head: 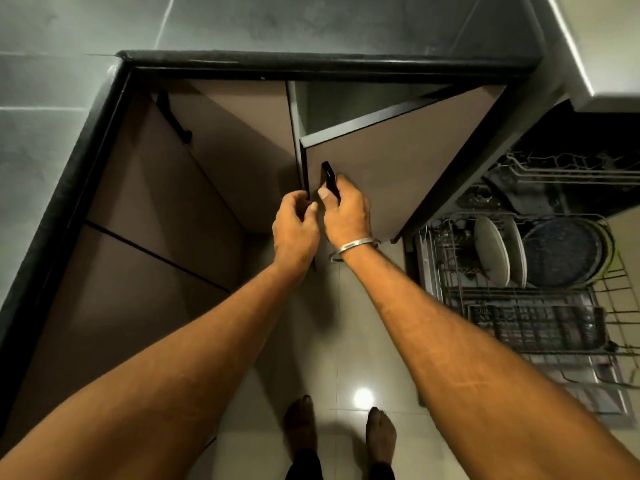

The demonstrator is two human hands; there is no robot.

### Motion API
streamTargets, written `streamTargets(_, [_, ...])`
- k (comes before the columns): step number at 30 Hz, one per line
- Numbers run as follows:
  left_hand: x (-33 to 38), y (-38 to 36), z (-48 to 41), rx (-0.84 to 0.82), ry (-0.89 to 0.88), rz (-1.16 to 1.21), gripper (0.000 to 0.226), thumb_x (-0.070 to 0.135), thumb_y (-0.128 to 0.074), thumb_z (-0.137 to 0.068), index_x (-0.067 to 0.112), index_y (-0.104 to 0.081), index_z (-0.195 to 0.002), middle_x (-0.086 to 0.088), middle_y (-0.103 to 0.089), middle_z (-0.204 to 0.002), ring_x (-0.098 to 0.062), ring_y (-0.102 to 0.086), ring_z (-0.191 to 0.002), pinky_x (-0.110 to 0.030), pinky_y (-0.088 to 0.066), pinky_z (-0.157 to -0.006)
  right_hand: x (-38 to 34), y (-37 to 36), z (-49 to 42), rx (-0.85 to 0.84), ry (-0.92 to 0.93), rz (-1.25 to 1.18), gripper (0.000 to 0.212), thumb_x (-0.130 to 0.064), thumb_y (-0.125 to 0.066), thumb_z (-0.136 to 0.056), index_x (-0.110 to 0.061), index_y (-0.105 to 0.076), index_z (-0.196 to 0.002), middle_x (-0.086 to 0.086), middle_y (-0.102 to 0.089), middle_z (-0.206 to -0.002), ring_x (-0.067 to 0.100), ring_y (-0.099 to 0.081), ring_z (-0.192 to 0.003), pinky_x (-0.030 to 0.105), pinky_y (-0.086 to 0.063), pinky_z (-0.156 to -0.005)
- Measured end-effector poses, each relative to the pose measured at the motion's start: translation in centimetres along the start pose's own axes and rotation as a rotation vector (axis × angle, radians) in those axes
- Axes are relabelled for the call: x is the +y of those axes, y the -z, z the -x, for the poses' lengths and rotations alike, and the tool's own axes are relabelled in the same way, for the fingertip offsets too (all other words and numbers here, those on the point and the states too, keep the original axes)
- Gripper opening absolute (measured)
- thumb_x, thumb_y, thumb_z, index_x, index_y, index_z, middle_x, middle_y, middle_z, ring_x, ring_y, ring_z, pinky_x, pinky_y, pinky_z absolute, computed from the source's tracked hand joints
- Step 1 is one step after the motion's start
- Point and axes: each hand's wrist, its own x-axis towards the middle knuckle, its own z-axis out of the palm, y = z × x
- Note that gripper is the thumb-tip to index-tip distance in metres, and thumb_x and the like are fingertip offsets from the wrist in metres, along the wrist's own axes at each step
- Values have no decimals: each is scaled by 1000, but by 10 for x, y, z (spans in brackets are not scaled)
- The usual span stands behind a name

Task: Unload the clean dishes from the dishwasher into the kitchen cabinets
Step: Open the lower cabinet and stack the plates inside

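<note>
A beige lower cabinet door (398, 161) stands partly open under the black countertop edge (311, 65). My right hand (344, 211) grips its black handle (329, 178). My left hand (294, 230) curls its fingers round the free edge of the same door, just left of the handle. To the right, the pulled-out lower dishwasher rack (519, 306) holds two pale plates (495, 251) standing on edge and a dark round pan (564, 252). A dark cutlery basket (540, 327) sits at the rack's front.
Another beige cabinet front with a black handle (173, 116) runs along the left. The upper dishwasher rack (571, 168) shows inside the machine. A white counter corner (606, 64) juts in at top right. Glossy floor tiles (346, 341) and my bare feet are below.
</note>
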Motion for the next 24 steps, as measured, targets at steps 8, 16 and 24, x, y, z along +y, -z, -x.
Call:
streamTargets(8, [-2, -34, 98, 15, 34, 16, 32, 25, -67, -98, 25, -57, -129, 9, -69, -103, -3, -66, -95, -26, -56, -83, 37, 73, 72, 3, 46, 62, 12, -20, -60, -97, -13, -66, -105, 5, -70, -95, 24, -66, -89, 30, -51, -73])
streamTargets(16, [19, -104, 192, -122, 8, 79, 18, 19, -69, -96, 22, -67, -114, 9, -72, -91, -7, -69, -87, -41, -59, -86, 88, 184, 123, 13, 4, 50, 7, -10, -55, -97, -13, -61, -95, -4, -67, -84, 15, -65, -80, 37, -53, -71])
streamTargets(24, [40, -183, 228, -262, 41, 93, 21, 22, -68, -95, 26, -64, -115, 7, -74, -97, -10, -71, -91, -41, -59, -89, 130, 268, 120, 23, -39, 73, 14, -9, -48, -101, -12, -61, -100, -1, -69, -86, 14, -65, -80, 42, -55, -74])
